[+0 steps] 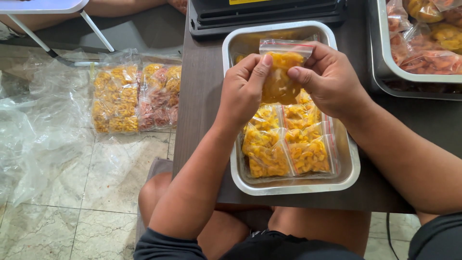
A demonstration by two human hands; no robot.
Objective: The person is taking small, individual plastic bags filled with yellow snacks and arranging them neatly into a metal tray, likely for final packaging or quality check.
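yellow-filled zip bag [281, 72] pinched by l hand [243, 91] & r hand [329, 79] fingers, over steel tray [349, 175].

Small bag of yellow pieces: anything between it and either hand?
Nothing visible. The left hand and right hand both pinch the small clear bag directly, held above the metal tray of filled bags.

We held both forearms forward and angled inward, so our hands met far from us. Our left hand [244, 89] curled with its thumb pointing up and pinched against its fingers. Our right hand [327, 79] mirrored it just beside, knuckles raised, fingertips pinched shut.
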